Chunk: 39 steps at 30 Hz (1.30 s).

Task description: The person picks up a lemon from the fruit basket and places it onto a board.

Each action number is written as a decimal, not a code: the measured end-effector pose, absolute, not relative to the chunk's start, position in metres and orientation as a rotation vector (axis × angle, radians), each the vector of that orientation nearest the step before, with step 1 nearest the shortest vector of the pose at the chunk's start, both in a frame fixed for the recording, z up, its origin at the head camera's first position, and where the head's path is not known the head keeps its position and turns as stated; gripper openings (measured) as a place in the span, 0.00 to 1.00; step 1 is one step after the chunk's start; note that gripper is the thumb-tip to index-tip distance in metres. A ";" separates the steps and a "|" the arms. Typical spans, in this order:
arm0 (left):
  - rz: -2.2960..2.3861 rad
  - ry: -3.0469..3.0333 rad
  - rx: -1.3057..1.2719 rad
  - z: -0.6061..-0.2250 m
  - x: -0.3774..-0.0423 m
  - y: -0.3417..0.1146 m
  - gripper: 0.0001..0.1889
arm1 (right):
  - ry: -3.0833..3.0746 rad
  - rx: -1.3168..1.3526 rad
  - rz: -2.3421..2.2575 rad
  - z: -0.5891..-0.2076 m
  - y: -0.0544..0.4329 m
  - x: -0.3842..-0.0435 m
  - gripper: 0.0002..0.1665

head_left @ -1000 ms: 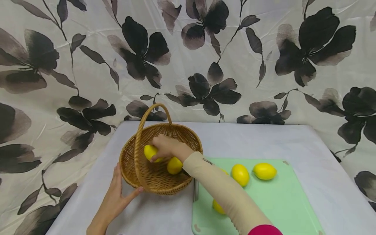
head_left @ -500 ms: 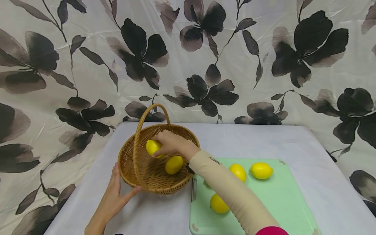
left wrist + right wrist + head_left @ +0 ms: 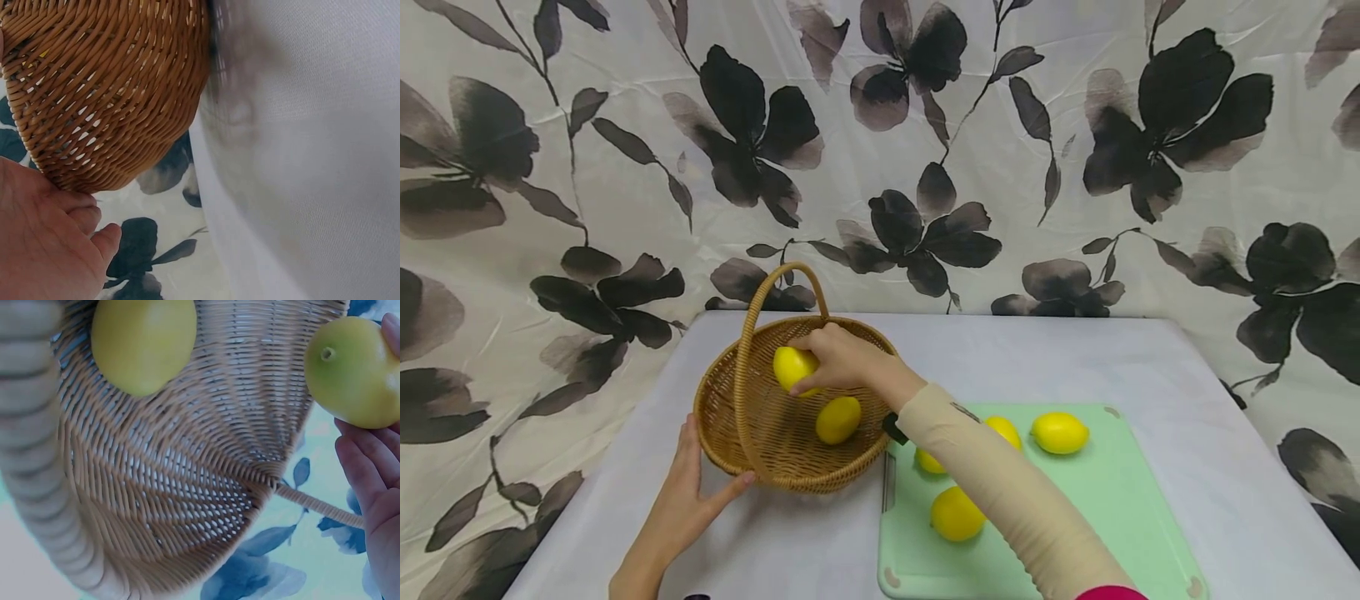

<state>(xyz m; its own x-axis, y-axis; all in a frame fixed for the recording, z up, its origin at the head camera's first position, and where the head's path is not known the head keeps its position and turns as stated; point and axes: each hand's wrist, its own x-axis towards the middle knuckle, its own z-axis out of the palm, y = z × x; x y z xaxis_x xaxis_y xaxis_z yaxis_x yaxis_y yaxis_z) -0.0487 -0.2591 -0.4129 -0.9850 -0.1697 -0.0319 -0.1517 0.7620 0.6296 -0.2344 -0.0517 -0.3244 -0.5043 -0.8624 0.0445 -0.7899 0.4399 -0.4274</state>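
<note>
My right hand (image 3: 853,360) pinches a yellow lemon (image 3: 793,368) over the inside of a brown wicker basket (image 3: 721,417). In the right wrist view the held lemon (image 3: 353,372) shows its stem end, with fingers underneath it. A second lemon (image 3: 838,420) lies on the basket's floor. At the basket's near left side, my left hand (image 3: 679,504) holds the rim between spread thumb and fingers. The left wrist view shows the left hand's fingers (image 3: 78,206) at the edge of the woven wall (image 3: 119,94).
A light green cutting board (image 3: 1120,508) lies right of the basket, partly under my right sleeve (image 3: 1000,483). Several lemons sit on it, including one at the back (image 3: 1060,432) and one near the front (image 3: 957,514). The basket's arched handle (image 3: 747,367) rises on the left.
My right hand and its lemon have risen slightly off the basket floor and drawn away from the lemon lying there. The left hand keeps its place on the rim. The whole view shifts slightly left.
</note>
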 end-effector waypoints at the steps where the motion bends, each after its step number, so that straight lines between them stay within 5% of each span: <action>1: -1.043 -2.921 0.262 -0.413 -0.049 -0.259 0.64 | 2.512 -1.461 -0.595 -0.323 -0.050 -0.234 0.41; 39: -1.045 -2.907 0.231 -0.415 -0.051 -0.260 0.63 | 2.601 -1.383 -0.915 -0.325 0.040 -0.211 0.41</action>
<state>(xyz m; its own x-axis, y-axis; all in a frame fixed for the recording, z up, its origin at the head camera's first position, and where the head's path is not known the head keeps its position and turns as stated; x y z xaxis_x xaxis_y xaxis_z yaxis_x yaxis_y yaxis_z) -0.0513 -0.2597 -0.4151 -0.9879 -0.1549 -0.0094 -0.1254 0.7614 0.6360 -0.2114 0.0402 -0.3247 -0.5967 -0.7724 0.2178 -0.7387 0.4226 -0.5251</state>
